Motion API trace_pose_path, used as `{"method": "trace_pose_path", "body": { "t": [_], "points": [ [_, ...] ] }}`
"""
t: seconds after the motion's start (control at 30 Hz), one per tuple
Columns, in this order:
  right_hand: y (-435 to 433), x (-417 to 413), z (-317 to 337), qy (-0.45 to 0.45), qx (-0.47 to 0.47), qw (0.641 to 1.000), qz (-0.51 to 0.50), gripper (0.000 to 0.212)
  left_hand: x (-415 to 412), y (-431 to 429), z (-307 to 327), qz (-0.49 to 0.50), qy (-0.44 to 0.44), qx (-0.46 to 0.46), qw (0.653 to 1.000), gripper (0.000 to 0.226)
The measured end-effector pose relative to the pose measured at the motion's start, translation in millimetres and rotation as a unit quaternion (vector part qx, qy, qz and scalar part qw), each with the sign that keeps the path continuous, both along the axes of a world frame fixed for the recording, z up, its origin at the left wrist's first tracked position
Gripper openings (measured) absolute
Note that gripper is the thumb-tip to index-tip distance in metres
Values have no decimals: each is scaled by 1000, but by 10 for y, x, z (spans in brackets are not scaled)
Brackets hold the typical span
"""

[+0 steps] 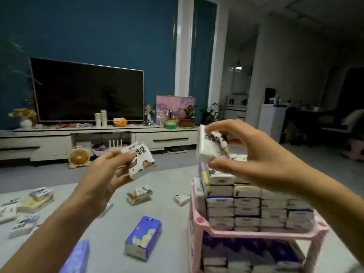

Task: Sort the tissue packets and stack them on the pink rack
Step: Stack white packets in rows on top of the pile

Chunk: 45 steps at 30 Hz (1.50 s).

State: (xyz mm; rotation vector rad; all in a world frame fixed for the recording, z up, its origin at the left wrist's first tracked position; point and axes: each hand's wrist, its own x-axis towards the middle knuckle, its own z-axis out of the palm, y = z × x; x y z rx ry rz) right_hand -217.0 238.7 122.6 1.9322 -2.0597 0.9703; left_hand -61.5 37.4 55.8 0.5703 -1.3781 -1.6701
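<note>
The left hand (110, 172), at 9 o'clock, grips a white tissue packet (140, 161) bearing bold Chinese characters, while fingers (220, 126) of the right hand (252, 154) at 2 o'clock pinch a second packet (210, 147) above the stacked top tier of the pink rack (256, 234), bare table (167, 180) lying between.

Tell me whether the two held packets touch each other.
Apart: the head view shows bare floor between the left packet and the right packet.

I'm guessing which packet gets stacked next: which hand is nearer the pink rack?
Right. The right hand, pinching a white packet, is just above the stack on the pink rack; the left hand, holding a cartoon packet, is off to the rack's left.
</note>
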Motion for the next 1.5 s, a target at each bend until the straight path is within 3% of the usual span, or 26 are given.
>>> {"method": "trace_pose_path", "body": {
  "t": [0.13, 0.23, 0.37, 0.5, 0.6, 0.67, 0.87, 1.27, 1.33, 1.43, 1.5],
  "points": [
    [-115, -787, 128, -91, 34, 990, -98, 49, -827, 149, 448, -101, -73, -22, 992, 7],
    [-260, -1190, 77, -78, 105, 982, -136, 51, -1355, 236, 505, -146, -121, -4, 982, 6],
    [-378, -1383, 12, -73, 166, 976, -122, 56, -1713, 216, 442, -109, -164, -56, 979, 19],
    [-356, -1456, -29, -107, 218, 965, -97, 69, -1823, 233, 307, -62, -234, -176, 954, 16],
    [-285, -1485, -17, -138, 235, 958, -87, 69, -1832, 266, 239, -60, -261, -202, 942, 9],
    [-256, -1503, -18, -140, 235, 958, -87, 66, -1830, 284, 217, -77, -273, -197, 938, 20],
    [-273, -1489, -60, -125, 221, 964, -81, 60, -1861, 225, 191, -96, -307, -216, 922, 20],
    [-338, -1440, -111, -110, 214, 967, -79, 58, -1981, 269, 135, -38, -262, -169, 949, 31],
    [-334, -1348, -92, -95, 183, 975, -85, 58, -1925, 234, 143, -36, -236, -143, 960, 36],
    [-322, -1059, -64, -20, 65, 992, -105, 47, -1627, 130, 25, -27, -199, -108, 974, 46],
    [-288, -720, -103, 10, -20, 997, -78, 36, -1254, 59, -201, -11, -192, -120, 974, 33]
  ]
}}
